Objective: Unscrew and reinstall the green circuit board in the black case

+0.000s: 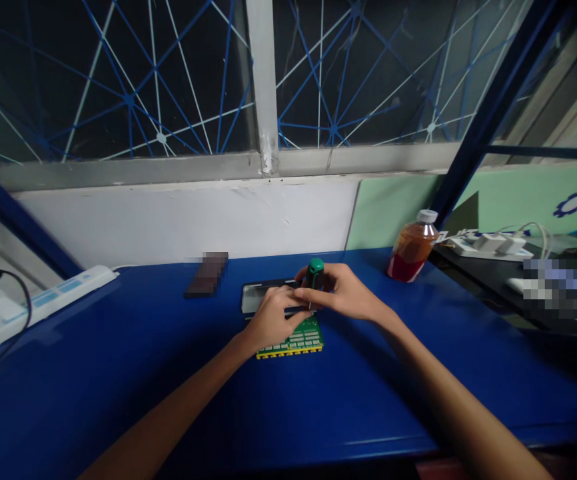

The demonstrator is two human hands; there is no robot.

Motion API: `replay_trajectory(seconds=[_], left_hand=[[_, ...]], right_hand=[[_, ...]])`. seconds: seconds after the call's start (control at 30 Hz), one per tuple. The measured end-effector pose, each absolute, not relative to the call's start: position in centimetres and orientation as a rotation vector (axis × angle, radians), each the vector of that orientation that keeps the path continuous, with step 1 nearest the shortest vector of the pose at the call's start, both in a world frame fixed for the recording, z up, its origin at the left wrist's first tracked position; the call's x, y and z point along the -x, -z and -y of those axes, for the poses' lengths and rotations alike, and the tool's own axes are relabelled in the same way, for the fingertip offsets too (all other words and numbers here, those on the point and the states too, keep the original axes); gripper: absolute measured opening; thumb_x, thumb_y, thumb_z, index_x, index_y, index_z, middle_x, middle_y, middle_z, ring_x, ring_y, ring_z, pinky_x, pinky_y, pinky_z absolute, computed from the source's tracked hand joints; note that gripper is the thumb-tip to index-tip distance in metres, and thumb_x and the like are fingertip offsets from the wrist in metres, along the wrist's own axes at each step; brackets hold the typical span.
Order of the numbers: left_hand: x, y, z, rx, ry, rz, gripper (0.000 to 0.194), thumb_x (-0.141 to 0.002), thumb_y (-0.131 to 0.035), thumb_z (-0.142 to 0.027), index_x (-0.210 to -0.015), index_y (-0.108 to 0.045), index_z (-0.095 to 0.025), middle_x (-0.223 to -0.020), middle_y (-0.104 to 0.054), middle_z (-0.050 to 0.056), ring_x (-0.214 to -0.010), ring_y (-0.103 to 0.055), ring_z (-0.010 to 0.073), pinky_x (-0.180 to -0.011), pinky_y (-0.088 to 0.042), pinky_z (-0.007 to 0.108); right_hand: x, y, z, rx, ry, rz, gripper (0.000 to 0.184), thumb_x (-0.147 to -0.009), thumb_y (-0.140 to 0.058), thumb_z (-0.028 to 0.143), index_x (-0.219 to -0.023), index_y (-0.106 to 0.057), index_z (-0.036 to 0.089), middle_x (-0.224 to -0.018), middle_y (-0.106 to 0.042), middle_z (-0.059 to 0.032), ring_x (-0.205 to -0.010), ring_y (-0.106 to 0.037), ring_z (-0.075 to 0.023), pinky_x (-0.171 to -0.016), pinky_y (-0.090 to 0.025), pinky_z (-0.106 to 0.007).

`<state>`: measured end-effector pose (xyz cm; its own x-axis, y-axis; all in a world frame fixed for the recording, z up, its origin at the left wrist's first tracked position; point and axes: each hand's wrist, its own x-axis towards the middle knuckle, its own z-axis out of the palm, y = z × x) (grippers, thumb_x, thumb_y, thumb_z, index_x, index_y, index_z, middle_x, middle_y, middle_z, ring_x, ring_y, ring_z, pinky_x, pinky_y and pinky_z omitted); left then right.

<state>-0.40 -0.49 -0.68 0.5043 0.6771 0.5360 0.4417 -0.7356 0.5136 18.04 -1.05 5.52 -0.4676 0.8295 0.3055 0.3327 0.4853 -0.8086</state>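
Observation:
My right hand [341,290] is closed around a screwdriver [315,268] with a green and black handle. The tool stands nearly upright, its thin shaft pointing down at a green circuit board [306,339] with a yellow lower edge. Over the board's left part lies my left hand [273,317], thumb and fingers drawn together near the screwdriver's tip. Whatever they pinch is too small or hidden to make out. Just behind the board is an open dark case [249,298] with a pale inside, partly covered by both hands.
On the blue table [168,400], a dark flat object [207,275], blurred out, lies at the back left. A bottle [413,247] of orange-red drink stands back right. White power strips lie at the left [58,300] and far right [493,247]. A wall and windows close off the back.

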Motion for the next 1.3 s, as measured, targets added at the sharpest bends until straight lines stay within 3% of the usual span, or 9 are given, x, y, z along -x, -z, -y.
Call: replay_trajectory(seconds=[0.83, 1.3], left_hand=[[0.42, 0.60, 0.51, -2.464, -1.046, -0.893, 0.013, -0.083, -0.063, -0.022, -0.089, -0.074, -0.021, -0.090, -0.074, 0.004, -0.089, -0.066, 0.0209, -0.083, -0.049, 0.037], [0.49, 0.98, 0.16, -2.416, -1.080, -0.873, 0.013, -0.082, -0.067, -0.023, -0.093, -0.074, -0.022, -0.091, -0.074, 0.003, -0.090, -0.067, 0.0198, -0.084, -0.050, 0.034]], right_hand=[[-17.98, -5.28, 1.01, 0.984, -0.871, 2.010, 0.033, -0.078, -0.065, 0.047, -0.092, -0.066, 0.016, -0.066, -0.059, 0.0004, -0.057, -0.048, -0.0107, -0.051, -0.037, -0.025], [-18.10, -5.28, 1.01, 0.966, -0.870, 2.002, 0.030, -0.079, -0.066, 0.042, -0.094, -0.066, 0.017, -0.067, -0.062, 0.0000, -0.059, -0.053, -0.0121, -0.054, -0.040, -0.026]])
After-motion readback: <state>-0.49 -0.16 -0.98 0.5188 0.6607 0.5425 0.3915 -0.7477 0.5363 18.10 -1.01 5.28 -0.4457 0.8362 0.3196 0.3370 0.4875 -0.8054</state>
